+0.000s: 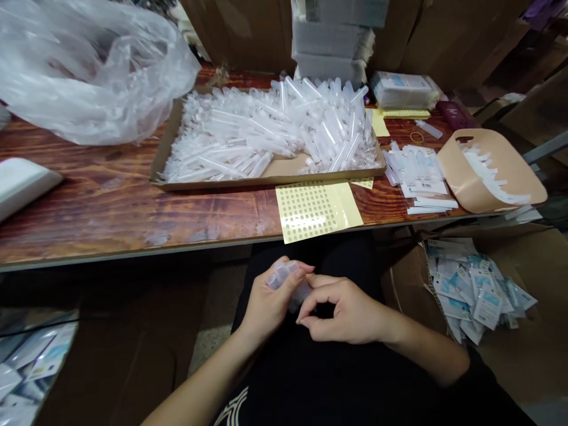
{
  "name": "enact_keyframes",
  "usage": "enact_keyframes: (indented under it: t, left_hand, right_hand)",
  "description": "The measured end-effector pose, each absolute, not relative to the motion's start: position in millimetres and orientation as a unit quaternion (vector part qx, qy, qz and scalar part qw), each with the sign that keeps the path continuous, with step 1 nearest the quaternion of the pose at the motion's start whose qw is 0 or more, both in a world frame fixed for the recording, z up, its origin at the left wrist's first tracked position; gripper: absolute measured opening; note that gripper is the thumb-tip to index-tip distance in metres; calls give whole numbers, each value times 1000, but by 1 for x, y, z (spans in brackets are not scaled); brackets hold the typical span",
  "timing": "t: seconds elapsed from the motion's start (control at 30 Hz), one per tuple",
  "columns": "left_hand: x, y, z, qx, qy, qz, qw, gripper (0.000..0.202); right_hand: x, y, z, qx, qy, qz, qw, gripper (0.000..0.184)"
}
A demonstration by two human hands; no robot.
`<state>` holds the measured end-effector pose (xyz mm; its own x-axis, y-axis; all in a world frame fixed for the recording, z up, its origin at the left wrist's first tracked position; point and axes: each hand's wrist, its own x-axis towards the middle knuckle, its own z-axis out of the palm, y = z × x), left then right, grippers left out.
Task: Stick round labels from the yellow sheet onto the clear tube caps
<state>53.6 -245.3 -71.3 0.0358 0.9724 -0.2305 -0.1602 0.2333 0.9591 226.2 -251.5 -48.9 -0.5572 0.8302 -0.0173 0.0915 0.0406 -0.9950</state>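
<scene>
Over my lap, my left hand (271, 296) is closed around a small bunch of translucent plastic tubes (284, 273). My right hand (344, 309) is beside the bunch, fingers curled and thumb tip pressed to a fingertip. Anything inside that pinch is too small or hidden to make out. On the table edge above the hands lies a yellow sheet of small round stickers (310, 210). Behind it a shallow cardboard tray (266, 179) is heaped with more translucent tubes (248, 133).
A clear plastic bag (89, 71) rests at the table's left. To the right are packaged tubes on cards (419, 165) and a beige basket (523, 160) holding white strips. Below right, an open carton (403, 278) contains packed card bags (483, 290). Stacked plastic packs (332, 41) stand behind.
</scene>
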Motion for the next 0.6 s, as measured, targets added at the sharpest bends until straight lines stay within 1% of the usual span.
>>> enact_keyframes:
  t: [0.07, 0.13, 0.2, 0.27, 0.3, 0.37, 0.4, 0.5, 0.6]
  left_hand:
    - [49, -244, -68, 457, 469, 496, 570, 41]
    - [45, -244, -63, 524, 424, 507, 537, 39]
    - [42, -245, -59, 578, 381, 495, 525, 34]
    - [41, -246, -56, 619, 335, 458, 543, 26]
    - [41, -247, -55, 638, 313, 438, 551, 22]
    - [43, -249, -55, 675, 271, 408, 552, 18]
    - [43, -250, -56, 687, 257, 403, 547, 18]
    - [45, -250, -58, 689, 246, 414, 542, 17]
    - [45, -250, -59, 681, 243, 423, 546, 19]
  right_hand:
    - [238, -247, -42, -342, -670, 577, 317, 8]
    - [250, -241, -32, -343, -695, 527, 349, 11]
    - [260, -238, -21, -348, -714, 441, 417, 16]
    - [265, -237, -13, -341, -734, 326, 489, 19]
    - [265, -238, -11, -329, -750, 275, 503, 20]
    - [264, -240, -10, -292, -797, 217, 482, 18]
    - [263, -242, -11, -271, -820, 216, 456, 15]
    - [263, -246, -16, -230, -852, 261, 392, 9]
    - [265, -248, -17, -234, -849, 309, 359, 11]
